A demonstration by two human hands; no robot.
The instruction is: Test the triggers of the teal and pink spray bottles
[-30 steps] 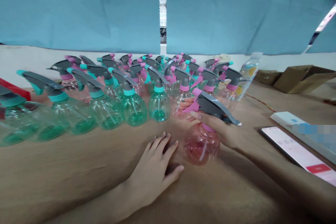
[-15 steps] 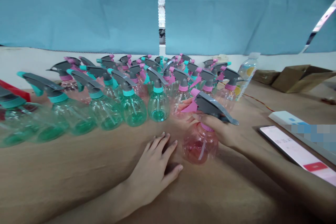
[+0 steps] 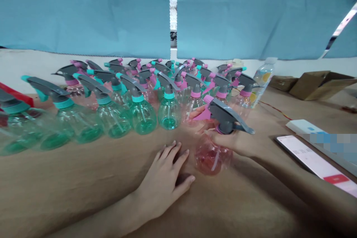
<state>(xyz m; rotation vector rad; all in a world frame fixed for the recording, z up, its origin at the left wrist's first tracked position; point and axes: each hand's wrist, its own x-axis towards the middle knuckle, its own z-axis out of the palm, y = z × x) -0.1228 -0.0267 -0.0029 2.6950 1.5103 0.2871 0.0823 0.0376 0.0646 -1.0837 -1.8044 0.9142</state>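
Note:
A pink spray bottle (image 3: 209, 161) stands on the table, its grey trigger head (image 3: 225, 113) with a pink nozzle and trigger pointing left. My right hand (image 3: 230, 142) is wrapped round the bottle's neck just below the head; fingers show behind the trigger, and the collar is partly hidden. Left of that bottle, my left hand (image 3: 163, 178) lies flat on the wooden table, fingers spread, touching no bottle. Beyond both hands stand clear green spray bottles (image 3: 143, 117) with turquoise collars, and clear pink ones (image 3: 195, 100) with pink collars.
Several rows of spray bottles fill the back of the table. A phone (image 3: 312, 160) lies at the right beside a white-and-blue box (image 3: 305, 126). A labelled drink bottle (image 3: 263, 76) and an open cardboard box (image 3: 319, 84) stand behind. Something red (image 3: 15, 96) is at far left.
My right hand has shifted slightly around the pink bottle's neck, now covering more of its collar. The bottle and my left hand have stayed in place, while the view has shifted slightly.

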